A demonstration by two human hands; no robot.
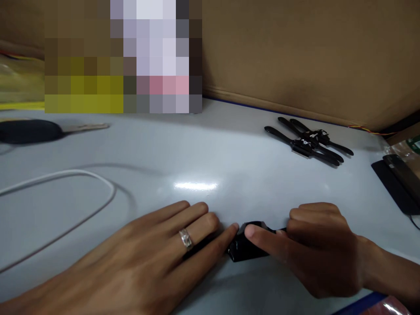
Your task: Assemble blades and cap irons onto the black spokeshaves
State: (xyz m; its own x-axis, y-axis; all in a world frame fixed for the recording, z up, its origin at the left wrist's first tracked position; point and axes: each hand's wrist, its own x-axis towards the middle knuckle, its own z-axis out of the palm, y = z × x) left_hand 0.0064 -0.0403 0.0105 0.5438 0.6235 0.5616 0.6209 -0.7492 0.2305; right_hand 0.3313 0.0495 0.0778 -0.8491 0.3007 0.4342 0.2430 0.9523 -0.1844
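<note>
A black spokeshave (249,249) is at the front of the table, its middle body showing between my two hands. My left hand (164,253), with a silver ring on one finger, is closed over its left handle, and the thumb presses the body's left end. Around the right handle my right hand (321,249) is closed, its thumb lying on top of the body. Most of both handles is hidden by my fingers. Farther back on the right, three more black spokeshaves (302,148) lie close together.
A white cable (111,186) loops across the left of the pale table (210,153). Behind it lies a dark-handled tool (33,131) with a thin metal end. Flat black objects (397,183) are at the right edge. Brown cardboard (311,52) stands along the back.
</note>
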